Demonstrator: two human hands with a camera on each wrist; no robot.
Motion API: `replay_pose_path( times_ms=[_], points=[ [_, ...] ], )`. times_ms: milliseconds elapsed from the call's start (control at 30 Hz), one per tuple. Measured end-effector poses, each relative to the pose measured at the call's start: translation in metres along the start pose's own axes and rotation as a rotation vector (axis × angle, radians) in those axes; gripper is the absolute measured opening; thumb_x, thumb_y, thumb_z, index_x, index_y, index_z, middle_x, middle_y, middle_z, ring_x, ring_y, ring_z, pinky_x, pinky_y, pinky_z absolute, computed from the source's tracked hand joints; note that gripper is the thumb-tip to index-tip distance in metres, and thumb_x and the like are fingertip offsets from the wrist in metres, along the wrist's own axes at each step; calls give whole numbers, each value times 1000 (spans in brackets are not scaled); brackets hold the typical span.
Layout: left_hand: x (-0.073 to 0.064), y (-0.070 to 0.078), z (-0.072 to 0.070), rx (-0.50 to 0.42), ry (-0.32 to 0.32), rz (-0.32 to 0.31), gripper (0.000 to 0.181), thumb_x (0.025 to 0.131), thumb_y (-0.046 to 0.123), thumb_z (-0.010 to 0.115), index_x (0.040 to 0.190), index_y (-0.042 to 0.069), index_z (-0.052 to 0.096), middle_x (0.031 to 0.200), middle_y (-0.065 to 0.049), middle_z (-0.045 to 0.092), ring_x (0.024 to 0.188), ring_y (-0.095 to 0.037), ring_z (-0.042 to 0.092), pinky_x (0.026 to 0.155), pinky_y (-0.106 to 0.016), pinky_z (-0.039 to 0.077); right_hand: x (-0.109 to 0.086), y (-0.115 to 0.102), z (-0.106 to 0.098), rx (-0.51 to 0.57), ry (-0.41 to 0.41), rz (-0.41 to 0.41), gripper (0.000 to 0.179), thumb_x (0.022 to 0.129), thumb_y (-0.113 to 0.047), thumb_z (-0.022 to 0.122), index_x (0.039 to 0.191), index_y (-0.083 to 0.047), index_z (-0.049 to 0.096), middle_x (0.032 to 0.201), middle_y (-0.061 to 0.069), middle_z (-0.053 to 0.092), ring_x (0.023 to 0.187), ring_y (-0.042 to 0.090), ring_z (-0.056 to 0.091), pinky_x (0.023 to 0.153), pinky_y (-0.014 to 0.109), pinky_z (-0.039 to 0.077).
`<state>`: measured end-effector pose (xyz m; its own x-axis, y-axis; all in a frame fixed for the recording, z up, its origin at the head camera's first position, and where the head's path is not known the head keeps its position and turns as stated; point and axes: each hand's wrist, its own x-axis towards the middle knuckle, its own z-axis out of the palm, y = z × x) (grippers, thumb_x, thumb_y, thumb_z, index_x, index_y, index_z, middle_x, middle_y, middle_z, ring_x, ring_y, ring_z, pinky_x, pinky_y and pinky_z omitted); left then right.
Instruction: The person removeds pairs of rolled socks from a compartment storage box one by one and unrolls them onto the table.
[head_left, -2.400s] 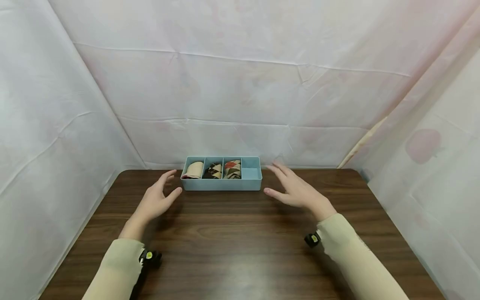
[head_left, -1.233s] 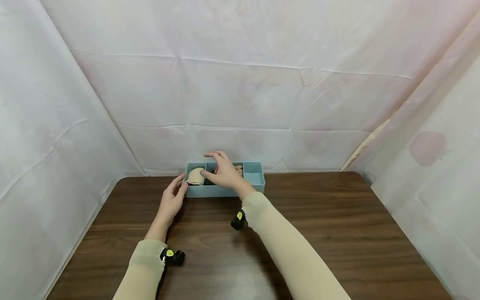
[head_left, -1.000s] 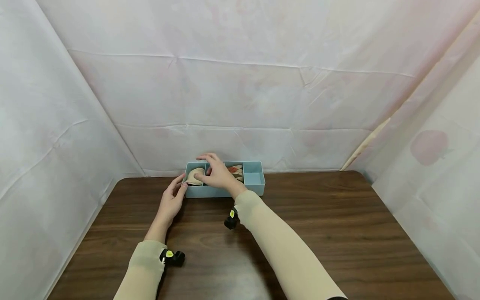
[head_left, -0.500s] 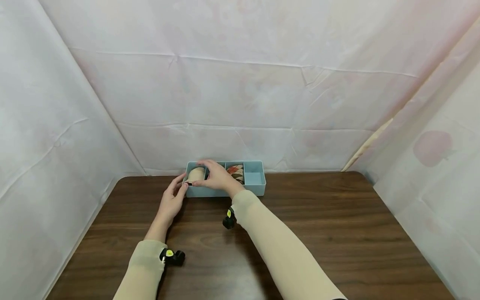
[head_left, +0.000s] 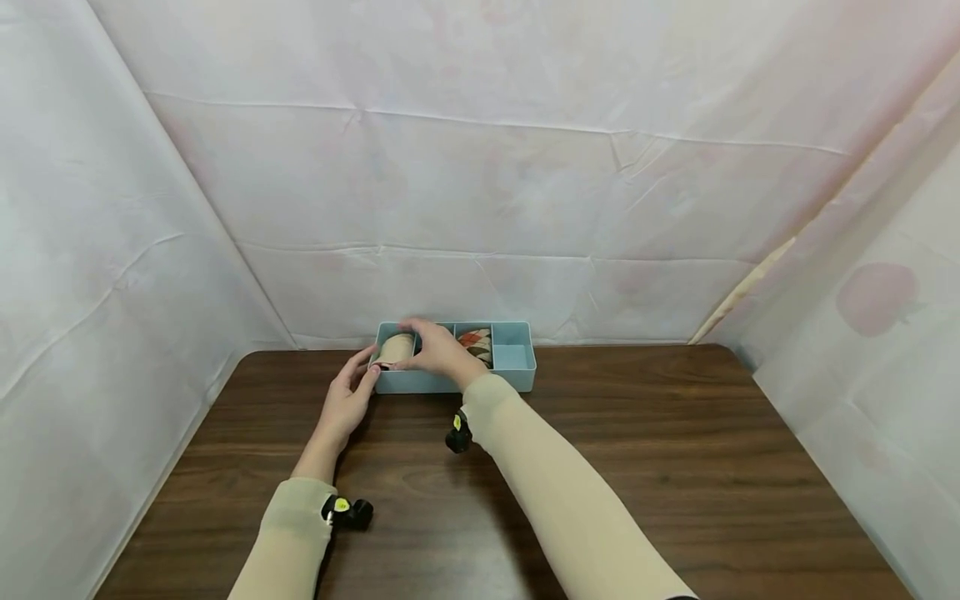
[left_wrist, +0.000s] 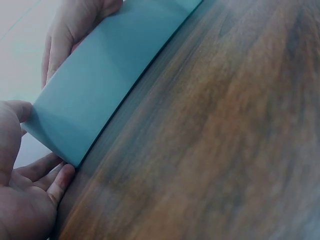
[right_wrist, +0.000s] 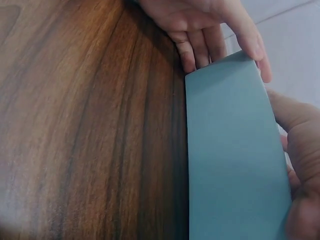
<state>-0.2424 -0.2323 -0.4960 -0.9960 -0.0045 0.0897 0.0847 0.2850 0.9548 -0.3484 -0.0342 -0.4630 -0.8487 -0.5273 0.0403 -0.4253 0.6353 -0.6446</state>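
Note:
A pale blue divided box (head_left: 453, 383) stands at the back of the table. My left hand (head_left: 348, 402) holds its left end, thumb on the top front corner and fingers along the end wall, as the left wrist view shows. A beige rolled sock (head_left: 396, 347) sits in the leftmost compartment. My right hand (head_left: 444, 353) reaches over the box's front wall and grips that sock, thumb at its near side and fingers at the far side. A red and brown argyle sock (head_left: 476, 343) lies in the third compartment. The second compartment's dark argyle sock is hidden under my right hand.
The rightmost compartment (head_left: 512, 357) shows its bare floor. Dark wood tabletop (head_left: 405, 483) spreads in front of the box. A whitish cloth backdrop (head_left: 480, 192) rises close behind it and at both sides. Small black cameras sit on both wrists.
From either side, both hands have come to the box. My left hand has taken its left end; my right hand has moved left over it and closed around the beige sock.

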Motion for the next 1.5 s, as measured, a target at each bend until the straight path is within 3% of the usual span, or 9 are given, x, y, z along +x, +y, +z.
replay_pose_path(
  times_ms=[200, 533, 733, 933, 1100, 1400, 1500],
  points=[
    [-3, 1, -1, 6, 6, -2, 53, 118, 24, 53, 168, 12, 43, 160, -27, 52, 145, -40, 51, 95, -21, 50, 4, -3, 4, -39, -22, -1, 81, 95, -34, 89, 164, -16, 49, 165, 5, 53, 150, 24, 50, 118, 42, 46],
    [-5, 7, -1, 14, 8, -7, 53, 118, 22, 52, 168, 11, 41, 160, -27, 51, 145, -39, 51, 111, -55, 50, 9, -5, 5, -82, -31, -6, 78, 96, -37, 88, 161, -15, 51, 154, 6, 60, 137, 24, 59, 110, 40, 52],
    [1, -11, 1, -11, 4, -8, 53, 118, 25, 50, 170, 15, 39, 159, -27, 52, 142, -41, 52, 114, -64, 46, 10, -5, 5, -108, -40, 26, 81, 95, -35, 89, 164, -18, 49, 162, 5, 55, 146, 24, 54, 115, 41, 49],
    [9, -32, 0, 7, 25, 4, 54, 117, 38, 51, 169, 26, 42, 157, -21, 55, 140, -35, 54, 113, -57, 48, 10, -7, 6, -78, -38, 45, 81, 95, -29, 89, 164, -17, 49, 159, 6, 58, 139, 25, 58, 107, 41, 53],
    [10, -34, -1, 32, 41, 9, 52, 116, 44, 53, 166, 32, 46, 154, -16, 58, 137, -29, 57, 108, -48, 53, 10, -9, 8, -63, -25, 54, 80, 95, -21, 89, 164, -17, 49, 159, 7, 57, 138, 26, 59, 107, 43, 54],
    [8, -34, 0, 53, 32, 8, 53, 116, 45, 53, 167, 31, 46, 153, -15, 59, 135, -28, 58, 101, -32, 53, 8, -5, 11, -49, 0, 23, 78, 95, -18, 89, 163, -16, 50, 160, 5, 57, 139, 25, 58, 110, 42, 52],
    [8, -33, 0, 51, 32, 9, 53, 116, 45, 52, 167, 31, 45, 154, -15, 59, 136, -29, 58, 102, -33, 53, 6, -4, 10, -14, 13, 10, 78, 94, -15, 89, 162, -15, 51, 158, 6, 58, 136, 25, 60, 107, 42, 53]
  ],
)
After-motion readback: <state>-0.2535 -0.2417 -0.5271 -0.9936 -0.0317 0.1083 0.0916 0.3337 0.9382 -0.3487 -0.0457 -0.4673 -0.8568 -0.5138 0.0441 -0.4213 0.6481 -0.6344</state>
